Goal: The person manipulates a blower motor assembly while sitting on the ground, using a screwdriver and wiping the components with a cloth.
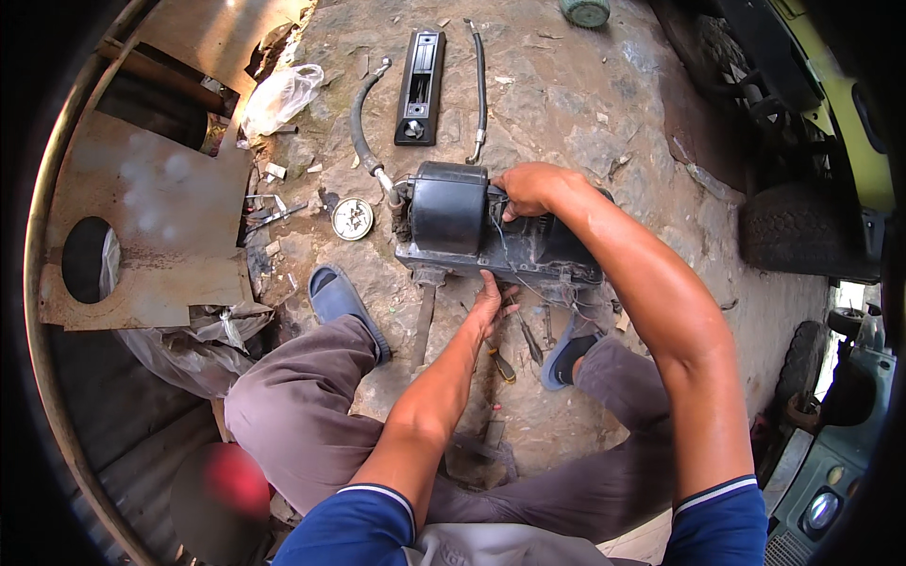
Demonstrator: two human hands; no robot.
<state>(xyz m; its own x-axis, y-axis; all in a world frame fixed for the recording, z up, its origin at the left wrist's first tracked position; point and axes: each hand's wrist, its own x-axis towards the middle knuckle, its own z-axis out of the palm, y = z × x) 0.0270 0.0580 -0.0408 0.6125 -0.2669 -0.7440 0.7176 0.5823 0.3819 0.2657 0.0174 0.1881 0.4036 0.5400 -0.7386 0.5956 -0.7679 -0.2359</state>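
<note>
A black plastic blower housing [451,209] with a rounded drum and loose thin wires lies on the ground before me. My right hand [530,191] reaches over its top beside the drum, fingers curled down at the housing; what they pinch is hidden. Against the near lower edge rests the thumb of my left hand [489,304], its other fingers spread apart below. A grey hose [361,123] with metal ends runs up from the housing's left side. Just below my left hand lie a yellow-and-black screwdriver [501,364] and a dark-handled tool [529,340].
A round tin of small screws [352,218] and pliers [276,217] sit left. Farther off lie a long black panel [420,87] and a thin black hose [479,90]. A rusty metal sheet [151,189] stands left; a tyre [802,226] is at right.
</note>
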